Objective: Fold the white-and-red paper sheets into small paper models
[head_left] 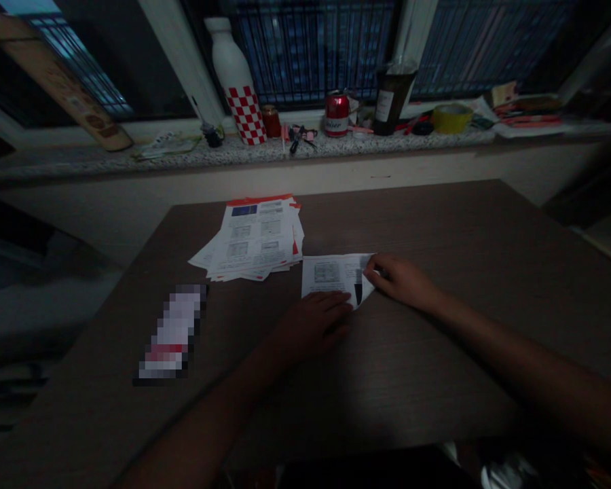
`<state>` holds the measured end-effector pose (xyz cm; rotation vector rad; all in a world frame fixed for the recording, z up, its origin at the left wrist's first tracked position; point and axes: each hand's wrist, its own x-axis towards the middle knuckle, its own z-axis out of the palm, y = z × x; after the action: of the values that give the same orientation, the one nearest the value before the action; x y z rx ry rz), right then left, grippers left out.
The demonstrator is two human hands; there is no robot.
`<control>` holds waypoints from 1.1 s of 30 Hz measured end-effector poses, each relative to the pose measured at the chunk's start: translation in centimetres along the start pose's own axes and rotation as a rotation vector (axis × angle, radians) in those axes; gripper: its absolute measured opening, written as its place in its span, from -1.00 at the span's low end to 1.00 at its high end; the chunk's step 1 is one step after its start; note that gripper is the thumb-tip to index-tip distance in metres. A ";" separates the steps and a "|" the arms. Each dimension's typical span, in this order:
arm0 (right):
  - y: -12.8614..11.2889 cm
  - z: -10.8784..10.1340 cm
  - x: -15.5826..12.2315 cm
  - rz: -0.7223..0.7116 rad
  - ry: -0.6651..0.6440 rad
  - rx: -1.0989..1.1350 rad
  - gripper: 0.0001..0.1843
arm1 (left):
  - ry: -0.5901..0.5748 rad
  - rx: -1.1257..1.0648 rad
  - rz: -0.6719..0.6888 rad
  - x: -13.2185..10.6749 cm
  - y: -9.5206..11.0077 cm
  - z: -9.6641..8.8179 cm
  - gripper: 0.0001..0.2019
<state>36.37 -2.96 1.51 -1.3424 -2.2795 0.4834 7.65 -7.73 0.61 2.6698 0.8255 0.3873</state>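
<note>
A printed sheet of paper [326, 272] lies on the dark wooden table, its right corner turned over into a slanted fold. My left hand [313, 324] rests flat over the sheet's near edge, fingers stretched to the right. At the folded corner, my right hand [394, 277] pinches the paper between thumb and fingers. The near part of the sheet is hidden under my left hand. Just beyond and to the left sits a loose stack of printed sheets [254, 238] with orange edges.
A pixelated phone-like object [173, 333] lies on the table [438, 224] at the left. Along the windowsill [183, 159] stand a red-and-white checkered bottle [239, 88], a red can [337, 115], a dark bottle [388, 102] and a yellow tape roll [451, 119].
</note>
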 end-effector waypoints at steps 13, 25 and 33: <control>-0.3 2.5 2.7 -0.064 0.061 -0.134 -0.86 | 0.040 -0.005 -0.004 -0.1 -0.4 0.2 -0.71; -0.6 3.3 2.8 -0.017 0.108 -0.125 -0.88 | 0.039 0.004 -0.045 0.0 0.0 0.1 -0.53; -0.4 3.6 2.9 -0.017 0.101 -0.159 -0.87 | -0.006 0.022 -0.017 0.3 0.1 0.0 -0.52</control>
<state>32.84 -0.87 -0.74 -1.3875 -2.2841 0.2271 7.92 -7.66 0.64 2.6813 0.8546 0.3680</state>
